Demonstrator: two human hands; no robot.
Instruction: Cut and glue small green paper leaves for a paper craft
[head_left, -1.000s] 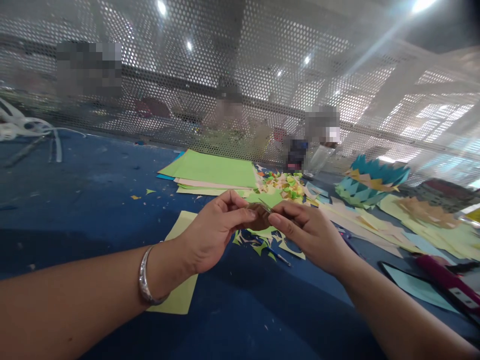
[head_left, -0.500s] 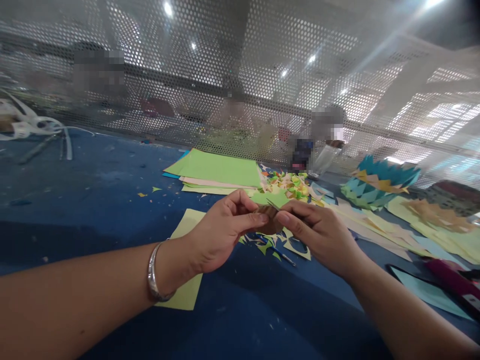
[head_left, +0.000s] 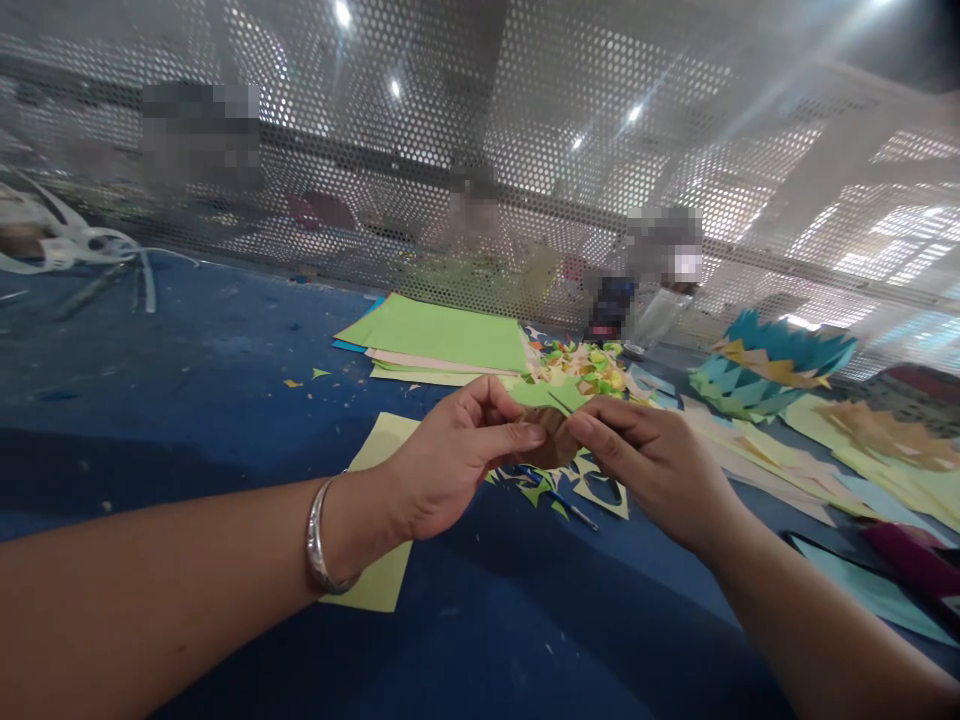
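My left hand [head_left: 469, 455], with a silver bangle on the wrist, pinches a small curved piece of brown paper [head_left: 556, 445] between thumb and fingers. My right hand [head_left: 649, 455] is closed at the paper's right edge, thumb and fingertips pressed together on it. A thin dark edge or tip juts up beside the right fingertips; I cannot tell what it belongs to. Under and behind the hands lie green and cream paper offcuts [head_left: 536, 492] and a slim blue pen-like tool [head_left: 574, 511]. A pale yellow sheet [head_left: 371, 590] lies partly beneath my left forearm.
Coloured sheets [head_left: 450, 335] are stacked farther back, beside a heap of paper scraps [head_left: 592, 368]. To the right stand a zigzag-edged paper ring [head_left: 772, 365], paper strips [head_left: 780, 465] and a maroon object [head_left: 907, 560]. White scissors-like handles [head_left: 112, 242] lie far left, near a perforated screen [head_left: 420, 130].
The view has shifted slightly, so most things sit a little farther right. More of the brown paper shows between my hands, which keep their pinching hold.
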